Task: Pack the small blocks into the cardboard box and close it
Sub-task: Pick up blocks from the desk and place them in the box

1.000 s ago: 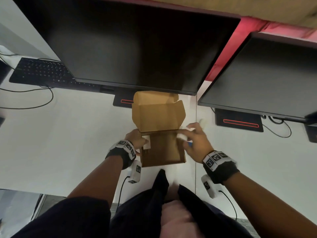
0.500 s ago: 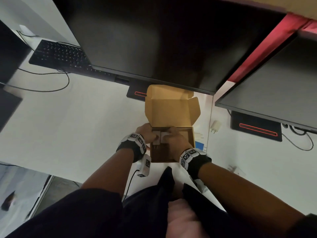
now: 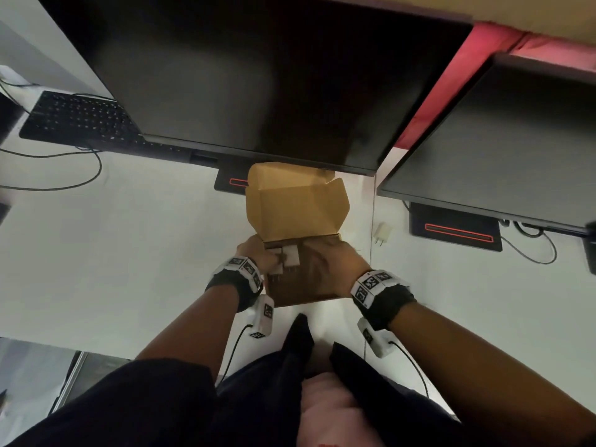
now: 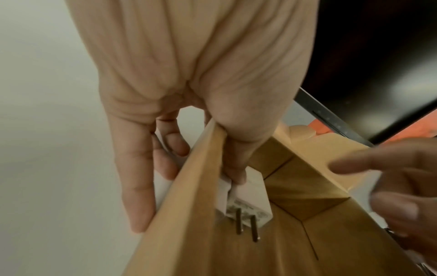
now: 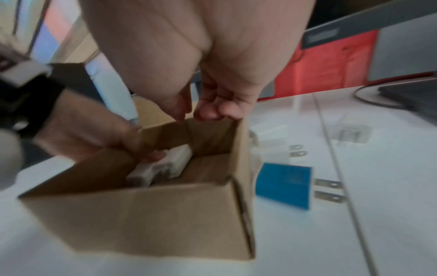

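The cardboard box (image 3: 300, 295) stands on the white desk with its lid (image 3: 296, 208) raised at the back. White plug blocks (image 3: 290, 254) lie in its back left corner. My left hand (image 3: 258, 256) pinches the box's left wall (image 4: 189, 205), fingers outside and thumb inside resting on a white block (image 4: 250, 192). My right hand (image 3: 329, 266) hovers over the box's right half, fingers loosely curled (image 5: 201, 108), holding nothing I can see. A blue block (image 5: 283, 184) and white blocks (image 5: 272, 147) lie on the desk just right of the box (image 5: 153, 214).
A large monitor (image 3: 258, 75) overhangs the box's lid, and a second monitor (image 3: 516, 140) is on the right. One white block (image 3: 382, 233) lies near the desk seam. A keyboard (image 3: 77, 121) and cables sit far left. The desk's front edge is close to my body.
My right hand came from the box's right side into the box beside the left thumb, then drew back over the right half. One more white block lies in the corner. My left hand stayed.
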